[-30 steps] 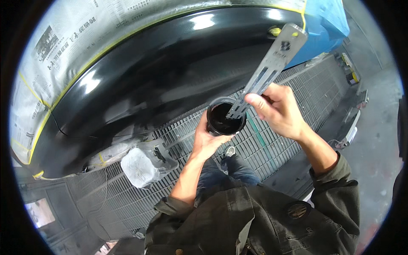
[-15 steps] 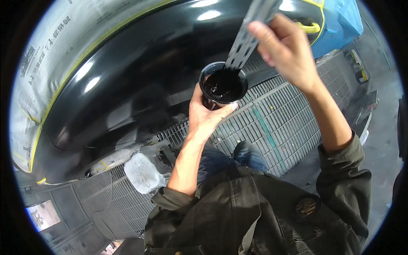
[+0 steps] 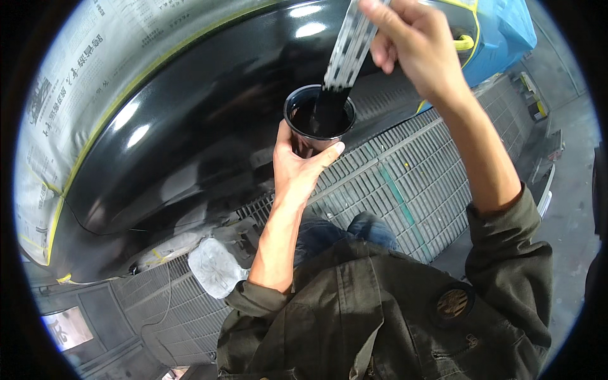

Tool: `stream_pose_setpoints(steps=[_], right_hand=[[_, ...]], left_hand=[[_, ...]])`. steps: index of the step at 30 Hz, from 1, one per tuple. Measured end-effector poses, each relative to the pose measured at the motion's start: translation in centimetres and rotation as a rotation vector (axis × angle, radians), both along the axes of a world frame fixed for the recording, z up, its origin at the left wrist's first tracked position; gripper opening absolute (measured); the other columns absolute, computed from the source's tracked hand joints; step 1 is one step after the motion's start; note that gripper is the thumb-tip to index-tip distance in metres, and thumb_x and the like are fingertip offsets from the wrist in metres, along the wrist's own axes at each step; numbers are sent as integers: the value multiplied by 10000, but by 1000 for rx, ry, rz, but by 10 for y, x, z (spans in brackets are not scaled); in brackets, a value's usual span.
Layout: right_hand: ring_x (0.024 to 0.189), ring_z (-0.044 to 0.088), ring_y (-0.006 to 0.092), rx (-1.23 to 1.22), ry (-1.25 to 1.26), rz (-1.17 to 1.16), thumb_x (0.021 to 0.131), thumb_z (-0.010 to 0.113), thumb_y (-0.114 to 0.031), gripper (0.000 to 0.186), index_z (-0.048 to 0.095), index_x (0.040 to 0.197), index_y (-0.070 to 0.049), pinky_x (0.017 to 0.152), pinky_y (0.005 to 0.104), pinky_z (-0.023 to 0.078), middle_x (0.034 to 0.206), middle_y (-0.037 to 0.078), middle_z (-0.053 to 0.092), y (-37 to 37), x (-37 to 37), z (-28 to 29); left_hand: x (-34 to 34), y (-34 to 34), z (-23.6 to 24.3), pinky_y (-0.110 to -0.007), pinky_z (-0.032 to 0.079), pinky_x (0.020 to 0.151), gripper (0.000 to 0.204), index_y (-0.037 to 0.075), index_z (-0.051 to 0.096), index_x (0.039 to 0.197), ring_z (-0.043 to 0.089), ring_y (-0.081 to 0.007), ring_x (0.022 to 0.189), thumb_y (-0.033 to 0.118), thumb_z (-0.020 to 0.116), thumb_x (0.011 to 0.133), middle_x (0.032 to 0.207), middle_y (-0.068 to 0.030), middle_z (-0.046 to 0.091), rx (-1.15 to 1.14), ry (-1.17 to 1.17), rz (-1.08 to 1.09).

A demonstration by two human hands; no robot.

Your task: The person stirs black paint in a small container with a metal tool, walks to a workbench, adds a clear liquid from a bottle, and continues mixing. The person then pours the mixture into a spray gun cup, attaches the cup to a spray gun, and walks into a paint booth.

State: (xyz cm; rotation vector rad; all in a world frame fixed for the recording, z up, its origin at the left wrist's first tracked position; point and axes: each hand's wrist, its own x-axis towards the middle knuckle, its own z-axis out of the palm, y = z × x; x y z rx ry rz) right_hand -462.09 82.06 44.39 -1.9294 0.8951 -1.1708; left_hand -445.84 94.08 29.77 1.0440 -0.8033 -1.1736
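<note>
My left hand [image 3: 296, 166] is wrapped round a clear plastic mixing cup [image 3: 308, 147] from below and the near side, its thumb near the rim. Dark, glossy black liquid, which looks like paint, is inside. My right hand [image 3: 418, 50] grips the upper part of a flat, slotted metal stir stick [image 3: 347, 54] between thumb and fingers. The stick slants down into the cup. Its lower end is coated black, and I cannot tell where its tip ends in the dark liquid.
A glossy black car panel [image 3: 209, 95] curves behind the cup. Paper masking [image 3: 95, 69], yellow tape and blue sheeting [image 3: 503, 31] border it. Underfoot lies a metal floor grating [image 3: 386, 190]. A whitish, rounded flat object [image 3: 215, 267] is left of my legs.
The stir stick now shows more of its black-coated lower end above the liquid. Both hands, with the cup and stick, have shifted slightly left and up in the picture.
</note>
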Motion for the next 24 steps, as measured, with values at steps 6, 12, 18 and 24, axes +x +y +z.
stream_pose_setpoints(steps=[6,12,18,24], right_hand=[[525,553,84,120,-133,39,1043,566,-247,259,641,938,-23,478,223,442,656,12,604,-29,3,24],[531,508,83,158,-161,19,1026,583,-230,230,625,895,-46,500,213,394,647,-11,567,-58,1,18],[578,522,80,228,-311,173,1023,586,-184,185,631,925,-34,512,217,413,719,7,584,-69,5,12],[575,524,87,283,-421,201,1025,584,-158,171,629,938,-18,511,219,422,761,25,604,-75,15,6]], left_hand=[[-1,4,-1,-312,499,993,718,48,534,1306,617,-154,1109,-54,872,682,1191,-61,640,-49,15,12],[-3,12,0,-314,520,977,682,46,549,1292,637,-154,1082,-74,853,694,1182,-67,647,-24,-17,48],[-2,19,3,-305,558,896,644,23,540,1264,678,-146,951,-91,841,706,1068,-84,679,3,12,50],[4,24,6,-284,551,844,591,11,555,1225,671,-129,895,-80,841,716,1032,-78,685,-46,55,94]])
